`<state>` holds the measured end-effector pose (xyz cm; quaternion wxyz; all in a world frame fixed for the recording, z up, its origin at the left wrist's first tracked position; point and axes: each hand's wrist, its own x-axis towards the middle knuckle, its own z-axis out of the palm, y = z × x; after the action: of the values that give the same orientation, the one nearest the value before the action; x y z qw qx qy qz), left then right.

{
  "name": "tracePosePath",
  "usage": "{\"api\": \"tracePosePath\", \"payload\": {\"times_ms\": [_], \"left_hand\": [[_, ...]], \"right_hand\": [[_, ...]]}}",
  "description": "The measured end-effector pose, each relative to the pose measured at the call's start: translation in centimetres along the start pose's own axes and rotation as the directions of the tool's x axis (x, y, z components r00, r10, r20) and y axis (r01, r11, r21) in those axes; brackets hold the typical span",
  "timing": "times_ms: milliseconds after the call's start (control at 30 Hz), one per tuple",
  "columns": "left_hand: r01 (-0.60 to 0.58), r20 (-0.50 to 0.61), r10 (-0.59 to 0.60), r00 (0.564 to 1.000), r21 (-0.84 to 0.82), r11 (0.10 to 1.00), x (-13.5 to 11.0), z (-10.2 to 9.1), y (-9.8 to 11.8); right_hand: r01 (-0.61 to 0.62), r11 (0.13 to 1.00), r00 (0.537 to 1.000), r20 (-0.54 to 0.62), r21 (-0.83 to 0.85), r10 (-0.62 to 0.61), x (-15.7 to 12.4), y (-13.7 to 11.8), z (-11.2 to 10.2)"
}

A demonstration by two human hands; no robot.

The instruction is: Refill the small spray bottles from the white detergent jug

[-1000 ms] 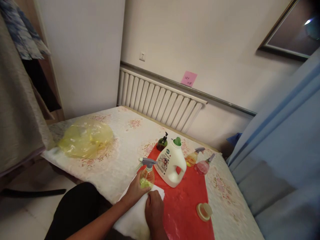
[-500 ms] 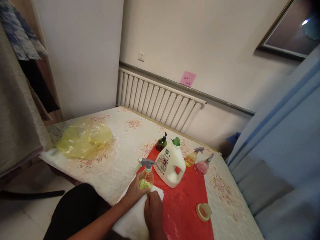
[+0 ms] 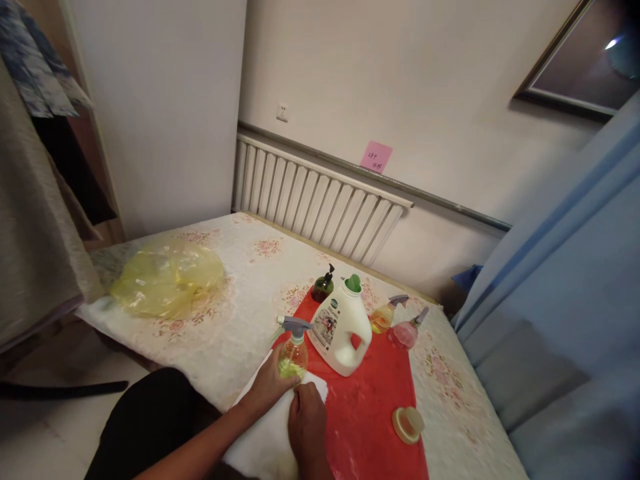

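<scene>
My left hand (image 3: 273, 383) is wrapped round a clear spray bottle (image 3: 294, 357) with a grey trigger head and some yellow-green liquid inside, held upright but slightly tilted. Close against the bottle's base, my right hand (image 3: 307, 413) is closed on a white cloth (image 3: 273, 433), whose folds show on both sides of it; its fingertips are hidden. Just beyond the bottle stands a large white detergent jug (image 3: 345, 327) with a green spout and its cap off. A round, pale yellowish cap (image 3: 409, 425) lies to the right on a red mat (image 3: 370, 413).
Behind the jug are a dark green pump bottle (image 3: 323, 285), a spray bottle with orange liquid (image 3: 383, 319) and a pink spray bottle (image 3: 405, 333). A yellow plastic bag (image 3: 167, 277) lies at left on the floral tablecloth (image 3: 250, 280). A blue curtain (image 3: 565, 300) hangs at right.
</scene>
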<state>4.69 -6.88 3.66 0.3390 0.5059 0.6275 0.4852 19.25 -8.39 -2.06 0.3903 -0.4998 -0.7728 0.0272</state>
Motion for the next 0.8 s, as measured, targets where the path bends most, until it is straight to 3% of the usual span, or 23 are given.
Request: {"api": "tracePosePath", "payload": {"times_ms": [433,800], "left_hand": [[-0.062,0.081,0.066,0.995,-0.049,0.997,2.6,0.0,1.5],[-0.192,0.173,0.196,0.965,-0.039,0.981,6.9,0.1,-0.1]], "right_hand": [[0.006,0.999,1.000,0.005,-0.041,-0.006,-0.1,0.1,0.2],[0.010,0.998,1.000,0.014,-0.059,-0.009,0.3,-0.4,-0.1]]}}
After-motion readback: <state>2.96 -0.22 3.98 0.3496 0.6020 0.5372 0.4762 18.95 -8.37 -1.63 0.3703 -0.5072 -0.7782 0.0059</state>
